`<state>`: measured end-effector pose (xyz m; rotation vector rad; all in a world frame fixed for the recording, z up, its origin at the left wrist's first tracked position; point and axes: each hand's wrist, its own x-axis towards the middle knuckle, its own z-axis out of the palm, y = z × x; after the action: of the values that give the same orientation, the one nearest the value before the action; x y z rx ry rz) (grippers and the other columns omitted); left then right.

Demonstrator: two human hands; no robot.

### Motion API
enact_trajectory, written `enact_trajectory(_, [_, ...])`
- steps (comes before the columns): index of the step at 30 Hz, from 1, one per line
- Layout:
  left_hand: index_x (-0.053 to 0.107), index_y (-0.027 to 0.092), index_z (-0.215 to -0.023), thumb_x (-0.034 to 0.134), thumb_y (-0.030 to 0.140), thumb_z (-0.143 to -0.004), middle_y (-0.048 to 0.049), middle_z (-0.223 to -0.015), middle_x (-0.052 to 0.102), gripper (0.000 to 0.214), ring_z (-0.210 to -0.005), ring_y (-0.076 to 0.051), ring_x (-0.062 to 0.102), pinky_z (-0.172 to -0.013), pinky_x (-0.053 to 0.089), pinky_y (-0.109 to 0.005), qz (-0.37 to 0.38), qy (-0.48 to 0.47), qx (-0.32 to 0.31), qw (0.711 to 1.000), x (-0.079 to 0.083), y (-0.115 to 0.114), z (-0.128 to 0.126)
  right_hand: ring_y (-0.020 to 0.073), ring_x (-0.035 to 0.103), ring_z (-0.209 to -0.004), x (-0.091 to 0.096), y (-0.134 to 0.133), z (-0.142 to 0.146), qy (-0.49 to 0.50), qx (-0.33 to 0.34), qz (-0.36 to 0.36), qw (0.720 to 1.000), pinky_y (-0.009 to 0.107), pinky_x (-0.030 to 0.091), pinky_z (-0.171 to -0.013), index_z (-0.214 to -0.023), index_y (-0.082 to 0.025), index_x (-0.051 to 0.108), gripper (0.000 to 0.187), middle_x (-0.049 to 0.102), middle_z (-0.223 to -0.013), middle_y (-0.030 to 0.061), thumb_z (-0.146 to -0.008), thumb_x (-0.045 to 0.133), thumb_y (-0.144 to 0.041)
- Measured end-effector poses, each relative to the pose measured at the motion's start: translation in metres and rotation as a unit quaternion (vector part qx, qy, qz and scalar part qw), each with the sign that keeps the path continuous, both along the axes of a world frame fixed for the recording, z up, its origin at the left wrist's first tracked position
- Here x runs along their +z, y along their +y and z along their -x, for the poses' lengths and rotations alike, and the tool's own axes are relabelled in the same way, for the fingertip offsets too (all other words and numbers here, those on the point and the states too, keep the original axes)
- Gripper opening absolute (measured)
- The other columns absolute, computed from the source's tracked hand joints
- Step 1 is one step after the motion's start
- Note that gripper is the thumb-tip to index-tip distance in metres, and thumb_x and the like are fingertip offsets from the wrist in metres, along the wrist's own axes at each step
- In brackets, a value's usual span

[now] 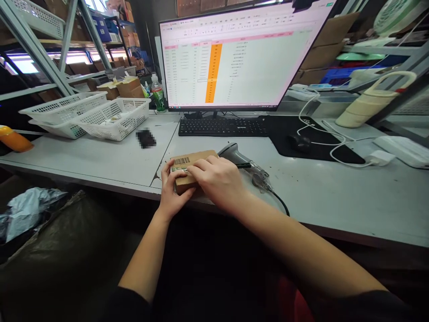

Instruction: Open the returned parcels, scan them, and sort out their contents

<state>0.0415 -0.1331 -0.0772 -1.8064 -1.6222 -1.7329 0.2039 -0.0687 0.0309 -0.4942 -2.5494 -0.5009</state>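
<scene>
The left hand (170, 192) is gripping the box (199, 156) by its left end at the desk's (321, 192) front edge. The right hand (219, 181) is resting on the box, fingertips near the left's; whether it is grasping the dark bar (244, 165) cannot be told. The hands appear to be working the near upper edge, which is calling for a steady left grip.

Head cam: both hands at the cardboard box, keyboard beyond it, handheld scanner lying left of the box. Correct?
Not quite: the handheld scanner lies right of the cardboard box, not left, as the head view shows. Rest holds: left hand and right hand at the box, keyboard beyond it.
</scene>
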Motion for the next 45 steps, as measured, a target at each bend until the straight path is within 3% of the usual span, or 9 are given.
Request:
enact_trajectory(8, [0.059, 0.026, -0.114, 0.083, 0.019, -0.076, -0.0123, -0.153, 0.037, 0.046, -0.15, -0.035, 0.038, -0.117, 0.043, -0.055, -0.004, -0.012, -0.005, 1.0, -0.002, 0.001, -0.002, 0.0225, 0.055, -0.083, -0.006, -0.006, 0.009, -0.003, -0.019, -0.022, 1.0, 0.037, 0.027, -0.071, -0.097, -0.018, 0.071, 0.022, 0.072, -0.095, 0.0062, -0.102, 0.05, -0.014])
enact_trajectory(17, [0.055, 0.026, -0.112, 0.08, 0.023, -0.079, -0.013, -0.152, 0.038, 0.041, -0.147, -0.033, 0.041, -0.117, 0.042, -0.058, -0.016, 0.016, 0.015, 1.0, -0.002, 0.001, -0.003, 0.0218, 0.053, -0.079, -0.007, 0.008, -0.02, -0.002, -0.073, -0.039, 0.997, 0.036, 0.026, -0.068, -0.093, -0.016, 0.072, 0.02, 0.072, -0.093, 0.0083, -0.098, 0.054, -0.011])
enact_trajectory(21, [0.055, 0.026, -0.113, 0.078, 0.027, -0.082, -0.0132, -0.154, 0.037, 0.039, -0.148, -0.033, 0.039, -0.117, 0.041, -0.058, -0.015, 0.009, 0.019, 1.0, -0.004, 0.002, -0.003, 0.0225, 0.055, -0.083, -0.005, 0.0, -0.01, 0.007, -0.033, -0.024, 0.999, 0.036, 0.028, -0.071, -0.101, -0.017, 0.072, 0.02, 0.073, -0.096, 0.0071, -0.101, 0.052, -0.016])
enact_trajectory(24, [0.056, 0.026, -0.114, 0.08, 0.032, -0.082, -0.0134, -0.153, 0.037, 0.041, -0.148, -0.034, 0.04, -0.116, 0.043, -0.057, -0.015, 0.009, 0.018, 1.0, -0.005, 0.002, -0.003, 0.0225, 0.056, -0.082, -0.004, -0.008, 0.005, 0.005, -0.013, -0.026, 1.0, 0.037, 0.028, -0.071, -0.097, -0.018, 0.071, 0.019, 0.072, -0.093, 0.0058, -0.1, 0.053, -0.015])
enact_trajectory(40, [0.058, 0.026, -0.114, 0.081, 0.033, -0.082, -0.0124, -0.148, 0.04, 0.04, -0.147, -0.034, 0.042, -0.117, 0.042, -0.058, -0.064, 0.0, 0.005, 0.998, -0.007, 0.005, -0.004, 0.0241, 0.056, -0.083, 0.008, -0.016, 0.01, -0.064, -0.064, 0.005, 0.996, 0.037, 0.024, -0.067, -0.094, -0.015, 0.07, 0.025, 0.07, -0.092, 0.0096, -0.1, 0.046, -0.01])
enact_trajectory(45, [0.058, 0.025, -0.113, 0.077, 0.03, -0.084, -0.013, -0.15, 0.04, 0.035, -0.148, -0.034, 0.04, -0.119, 0.039, -0.058, -0.064, -0.003, -0.002, 0.998, -0.007, 0.005, -0.005, 0.0244, 0.056, -0.083, 0.009, 0.004, -0.016, -0.092, -0.125, -0.006, 0.988, 0.037, 0.025, -0.066, -0.093, -0.017, 0.071, 0.027, 0.07, -0.092, 0.0089, -0.1, 0.046, -0.012])
